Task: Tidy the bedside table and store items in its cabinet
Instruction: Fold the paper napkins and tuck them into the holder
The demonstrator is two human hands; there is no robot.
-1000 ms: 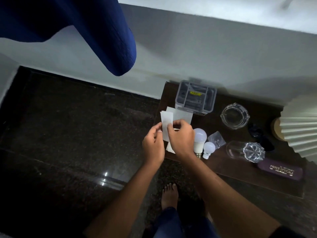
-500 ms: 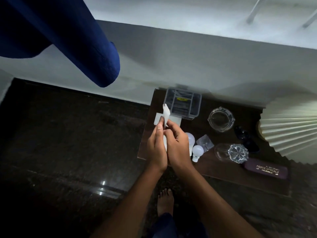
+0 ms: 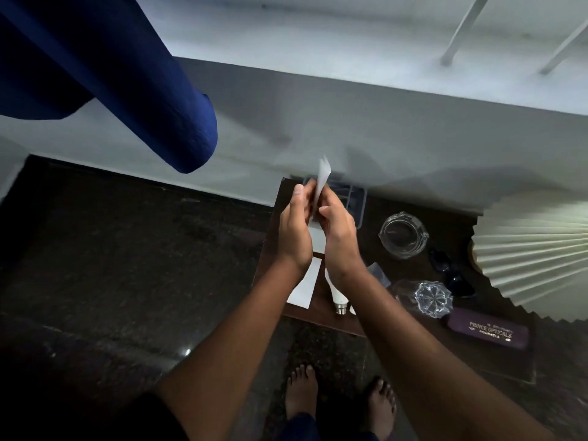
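Pinching a thin sheaf of white paper slips (image 3: 324, 176) from both sides, the left hand (image 3: 296, 230) and right hand (image 3: 337, 237) hold it on edge above the far-left corner of the bedside table (image 3: 322, 310). The left thumb and fingers close on one face and the right fingers curl onto the other, so both hands are clamped on the slips with nothing slack. The sheaf's long axis runs from 6 to 12 o'clock, and its free end pokes out past the fingertips toward 12, blurred at the tip. What the next reach likely turns on is the loose slip (image 3: 305, 286) lying flat on the tabletop at 6 o'clock from the hands, under the left wrist and just beside a white bulb (image 3: 337, 294) at its 3 o'clock. The left hand looks nearer to it. The slips look plain, pale and thin, seemingly squared into a neat edge-on stack, though how many there are cannot be told. A clear plastic box (image 3: 357, 202) sits behind the hands, partly hidden. The cabinet itself is not visible from here, so storing probably waits on gathering the rest.
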